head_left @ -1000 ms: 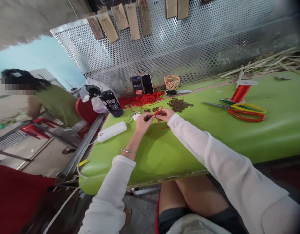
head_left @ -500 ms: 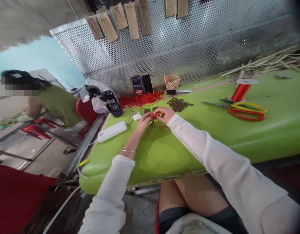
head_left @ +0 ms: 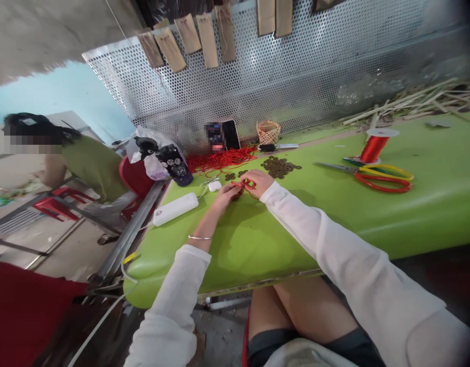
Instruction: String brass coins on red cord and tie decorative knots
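Observation:
Over the middle of the green table (head_left: 258,239), my left hand (head_left: 226,195) is closed, its fingertips pinching a red cord (head_left: 251,184). My right hand (head_left: 260,182) grips the same cord from the other side, its fingers almost touching those of the left. Loops of the cord show under the right fingers, and a loose end trails below them. Whatever sits between the fingertips is mostly hidden. Just behind the hands lie a heap of bronze-coloured coins (head_left: 280,166) and a few more coins (head_left: 230,177). A tangle of red cords (head_left: 219,159) is farther back.
Scissors (head_left: 380,177) and a red thread spool (head_left: 373,148) are to the right. A white power bank (head_left: 176,209), earbud case (head_left: 214,186) and dark tumbler (head_left: 176,165) stand left. A phone (head_left: 231,135), small basket (head_left: 268,132) and brush (head_left: 277,147) line the back. Another person (head_left: 89,158) sits at far left.
My fingers have shifted on the red cord; the right hand now turns over it more, with its loops under the fingers. The view has tilted slightly. Both hands keep their hold.

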Motion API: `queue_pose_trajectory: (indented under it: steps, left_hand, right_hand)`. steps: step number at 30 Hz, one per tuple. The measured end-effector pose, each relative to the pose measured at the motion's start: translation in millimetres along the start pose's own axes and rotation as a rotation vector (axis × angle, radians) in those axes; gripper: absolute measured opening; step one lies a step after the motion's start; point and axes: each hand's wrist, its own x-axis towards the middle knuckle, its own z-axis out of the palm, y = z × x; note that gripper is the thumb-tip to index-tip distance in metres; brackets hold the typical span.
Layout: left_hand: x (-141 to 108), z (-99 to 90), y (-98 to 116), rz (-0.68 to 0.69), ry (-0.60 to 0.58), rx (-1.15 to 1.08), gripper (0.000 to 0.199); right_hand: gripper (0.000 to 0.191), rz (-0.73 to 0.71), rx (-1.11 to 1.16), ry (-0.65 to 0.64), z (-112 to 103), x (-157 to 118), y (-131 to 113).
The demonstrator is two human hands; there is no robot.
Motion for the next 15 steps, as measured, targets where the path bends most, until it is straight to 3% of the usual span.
queue_pose_trajectory:
  steps: [4, 6, 8, 10, 12, 15]
  left_hand:
    - [-3.4, 2.2, 5.2, 0.006, 0.037, 0.023, 0.033]
    - [-4.2, 2.1, 8.3, 0.025, 0.075, 0.033, 0.035]
    - [-3.7, 0.7, 9.7, 0.051, 0.114, 0.05, 0.038]
    - [-2.4, -1.5, 9.2, 0.074, 0.145, 0.085, 0.039]
    - [-1.1, -3.3, 7.8, 0.083, 0.166, 0.142, 0.039]
    - [-1.8, -3.5, 8.0, 0.09, 0.179, 0.257, 0.037]
  right_hand:
    - [0.03, 0.142, 0.155, 0.117, -1.3, -3.2, -11.5]
    - [0.033, 0.236, 0.261, 0.205, -0.7, -10.9, -28.8]
    - [0.028, 0.309, 0.42, 0.205, 1.3, -25.7, -57.6]
    - [0.023, 0.346, 0.64, 0.045, 3.7, -48.4, -96.8]
    - [0.021, 0.461, 1.033, -0.369, 3.4, -76.5, -141.6]
    - [0.026, 0.595, 1.336, -0.801, -6.0, -116.7, -203.1]
